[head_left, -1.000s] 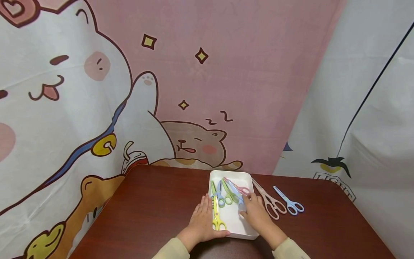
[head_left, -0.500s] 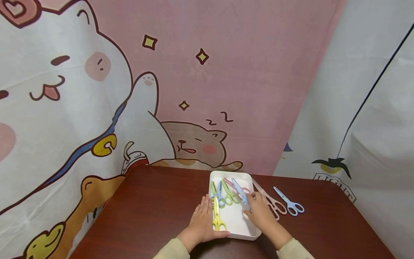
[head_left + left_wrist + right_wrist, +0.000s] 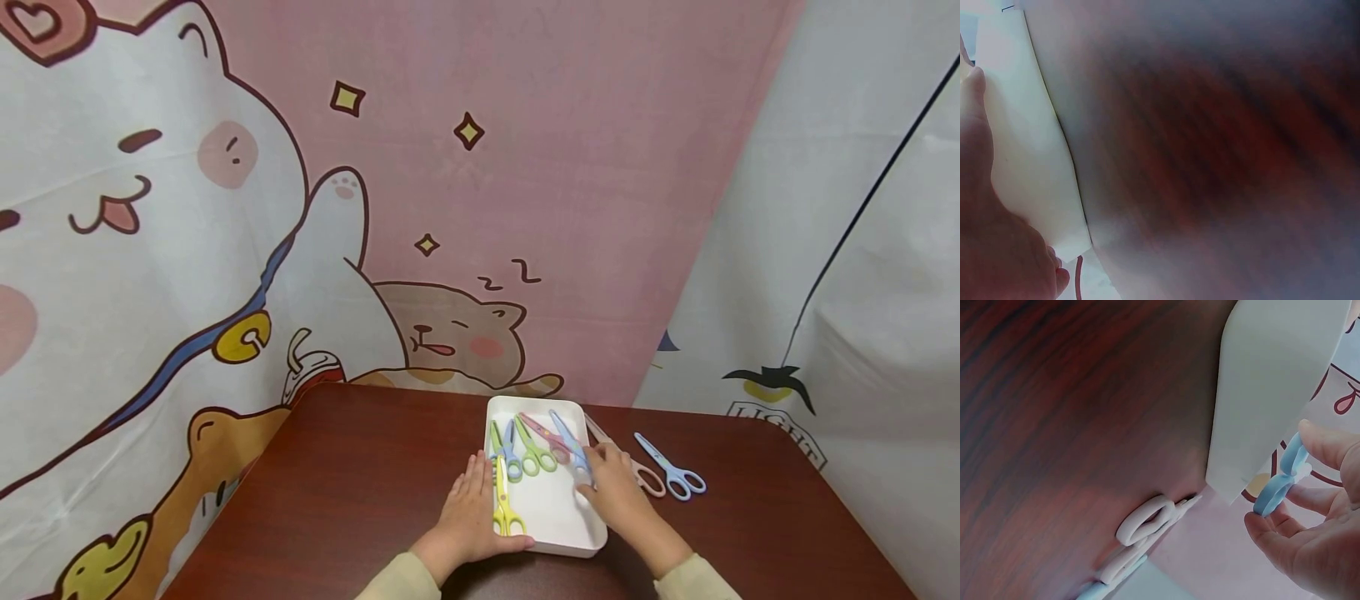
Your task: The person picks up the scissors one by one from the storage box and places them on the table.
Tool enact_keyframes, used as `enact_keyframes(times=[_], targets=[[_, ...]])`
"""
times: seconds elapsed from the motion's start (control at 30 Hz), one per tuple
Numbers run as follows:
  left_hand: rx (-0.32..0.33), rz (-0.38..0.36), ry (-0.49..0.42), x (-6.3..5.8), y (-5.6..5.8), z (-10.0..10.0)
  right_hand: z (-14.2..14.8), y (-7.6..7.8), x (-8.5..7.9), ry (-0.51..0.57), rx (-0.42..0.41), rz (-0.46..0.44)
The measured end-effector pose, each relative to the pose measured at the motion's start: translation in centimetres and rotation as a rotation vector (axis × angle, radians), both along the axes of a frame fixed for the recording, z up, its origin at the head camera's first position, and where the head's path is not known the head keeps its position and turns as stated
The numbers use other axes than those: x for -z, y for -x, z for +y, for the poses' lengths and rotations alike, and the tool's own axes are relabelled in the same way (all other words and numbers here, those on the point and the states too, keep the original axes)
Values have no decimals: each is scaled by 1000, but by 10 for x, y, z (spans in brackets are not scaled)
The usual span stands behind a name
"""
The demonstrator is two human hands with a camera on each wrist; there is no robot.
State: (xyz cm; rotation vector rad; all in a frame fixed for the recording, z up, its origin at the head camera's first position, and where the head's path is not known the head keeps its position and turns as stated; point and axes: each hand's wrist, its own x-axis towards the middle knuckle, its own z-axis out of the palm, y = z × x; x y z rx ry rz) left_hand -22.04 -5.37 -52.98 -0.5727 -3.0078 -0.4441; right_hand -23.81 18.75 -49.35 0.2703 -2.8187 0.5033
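My right hand (image 3: 618,492) holds light blue scissors (image 3: 572,442) by the handles over the right side of a white tray (image 3: 551,525). In the right wrist view, thumb and fingers pinch their two blue finger loops (image 3: 1274,495). Straight-fingered, my left hand (image 3: 472,512) lies along the tray's left side, its thumb at the near edge. Inside the tray are yellow scissors (image 3: 502,492) near that hand, small blue scissors (image 3: 512,462), green scissors (image 3: 534,454) and pink scissors (image 3: 540,429). Another green pair (image 3: 495,437) is partly covered at the left wall.
Beige-pink scissors (image 3: 649,481) lie on the brown table (image 3: 360,492) just right of the tray, partly behind my right hand. Farther right is another blue pair (image 3: 667,468). A cartoon-printed cloth (image 3: 600,208) hangs behind the table.
My right hand has moved right with the blue scissors, away from the green pair and across the pink one. The tray's near right corner has shifted slightly right. My left hand stays put.
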Motion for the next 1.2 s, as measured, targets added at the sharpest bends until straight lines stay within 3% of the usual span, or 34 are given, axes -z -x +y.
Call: enact_keyframes(times=[0.4,0.73,1.2], targets=[[-5,14,10,4,2,1,19,-2,-2,-18,14,-1],[-1,-6,0,0,0,1,33,0,2,-37,31,-5],[-11,26,19,12,5,0,51,-2,7,4,9,60]])
